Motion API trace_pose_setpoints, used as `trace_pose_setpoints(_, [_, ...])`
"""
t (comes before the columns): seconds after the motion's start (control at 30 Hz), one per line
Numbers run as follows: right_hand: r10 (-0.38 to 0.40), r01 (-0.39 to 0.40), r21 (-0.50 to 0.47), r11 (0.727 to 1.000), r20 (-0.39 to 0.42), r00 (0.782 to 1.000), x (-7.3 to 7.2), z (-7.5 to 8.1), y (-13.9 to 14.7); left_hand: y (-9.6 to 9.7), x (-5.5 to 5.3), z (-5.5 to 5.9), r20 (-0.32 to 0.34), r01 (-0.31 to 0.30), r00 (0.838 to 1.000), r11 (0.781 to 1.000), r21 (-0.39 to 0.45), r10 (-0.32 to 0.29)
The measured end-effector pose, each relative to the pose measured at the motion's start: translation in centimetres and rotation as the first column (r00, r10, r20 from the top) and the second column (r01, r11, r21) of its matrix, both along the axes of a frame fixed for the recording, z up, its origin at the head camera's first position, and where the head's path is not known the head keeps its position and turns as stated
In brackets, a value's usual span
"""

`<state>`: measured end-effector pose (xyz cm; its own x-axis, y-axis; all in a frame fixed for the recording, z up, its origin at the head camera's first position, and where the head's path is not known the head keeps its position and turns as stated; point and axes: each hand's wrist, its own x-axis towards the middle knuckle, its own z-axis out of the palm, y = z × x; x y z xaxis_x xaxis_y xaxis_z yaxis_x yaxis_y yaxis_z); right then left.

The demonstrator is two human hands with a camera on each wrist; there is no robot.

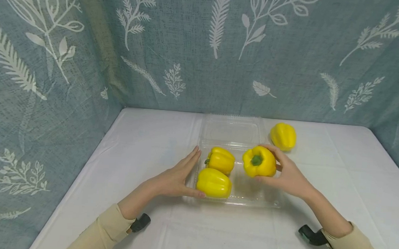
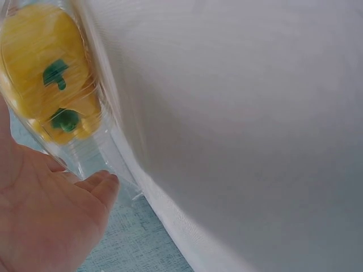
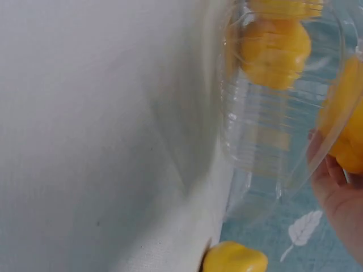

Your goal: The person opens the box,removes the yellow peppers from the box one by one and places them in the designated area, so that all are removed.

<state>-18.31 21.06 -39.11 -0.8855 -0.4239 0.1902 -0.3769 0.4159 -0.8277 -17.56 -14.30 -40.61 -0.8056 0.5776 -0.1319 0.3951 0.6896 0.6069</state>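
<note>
My right hand [image 1: 290, 177] grips a yellow bell pepper [image 1: 259, 161], its green stem facing the head camera, over the right part of a clear plastic clamshell box [image 1: 246, 194]. In the right wrist view that pepper [image 3: 347, 122] shows beside the box wall, with the fingers around it. Two more yellow peppers lie in the box's left part, a rear pepper [image 1: 220, 160] and a front pepper [image 1: 214, 183]. My left hand [image 1: 173, 178] rests along the box's left side, fingers straight and thumb at the front corner. Through the clear wall, the left wrist view shows green stems [image 2: 65, 119].
Another yellow pepper [image 1: 283, 136] lies on the white-covered table [image 1: 150, 136], behind and right of the box. The box's clear lid [image 1: 232, 130] is folded back flat toward the rear. A patterned blue-green curtain [image 1: 197, 44] hangs along the back and sides.
</note>
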Motion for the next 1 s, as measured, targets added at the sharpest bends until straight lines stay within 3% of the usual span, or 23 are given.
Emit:
trace_pose_setpoints(0.4, [-0.153,0.158,-0.063,0.985,0.066,0.986,0.1,1.0,0.1,-0.1,-0.1,-0.3,0.0,-0.001,1.0,1.0,-0.009,0.001])
trace_pose_setpoints(0.8, [-0.292,0.296,-0.058,0.953,0.068,0.954,-0.3,0.8,1.2,-0.1,-0.2,-0.4,0.012,-0.002,1.0,1.0,-0.01,0.002])
trace_pose_setpoints(1.0, [-0.35,0.36,-0.078,0.93,0.121,0.929,-0.3,1.0,1.9,-0.1,-0.2,-0.4,0.005,-0.001,1.0,1.0,-0.012,0.001])
